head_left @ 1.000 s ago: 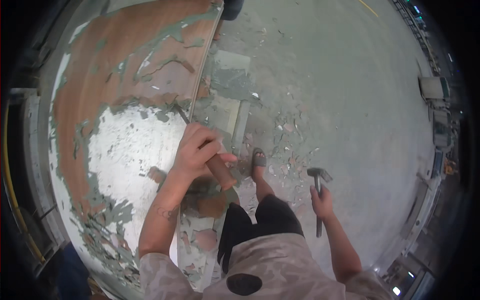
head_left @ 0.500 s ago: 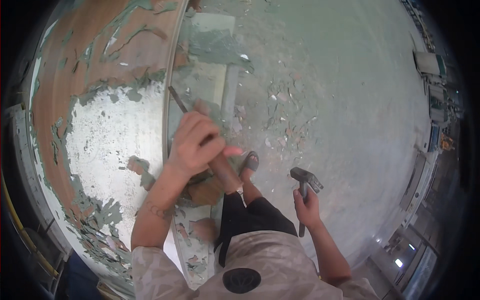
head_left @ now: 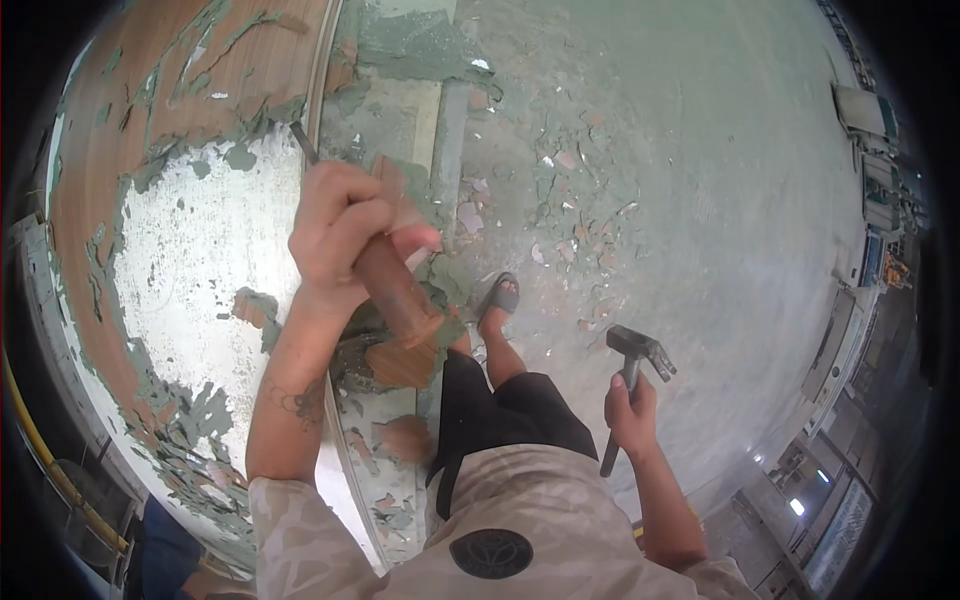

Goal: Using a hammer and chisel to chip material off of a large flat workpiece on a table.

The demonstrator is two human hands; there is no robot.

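My left hand (head_left: 340,225) is closed around a chisel (head_left: 402,300) with a thick brown handle. Its thin dark blade points up and left, the tip by the edge of a large panel (head_left: 200,260); whether it touches cannot be made out. Part of the panel keeps a brown wood-grain layer (head_left: 110,250) with ragged green flakes, and around a bare white patch the layer has come off. At the right, apart from the panel, my right hand (head_left: 632,412) grips a claw hammer (head_left: 640,350) by its handle, head uppermost.
Loose chips (head_left: 580,225) of green and brown lie scattered on the greenish floor (head_left: 720,200). Larger broken pieces (head_left: 400,365) lie beside the panel, near my sandalled foot (head_left: 498,298). Equipment (head_left: 865,110) lines the far right, and a yellow rail (head_left: 60,480) runs at lower left.
My left hand has moved up and left with the chisel, bringing its blade over the panel's edge. The hammer in my right hand has shifted slightly right.
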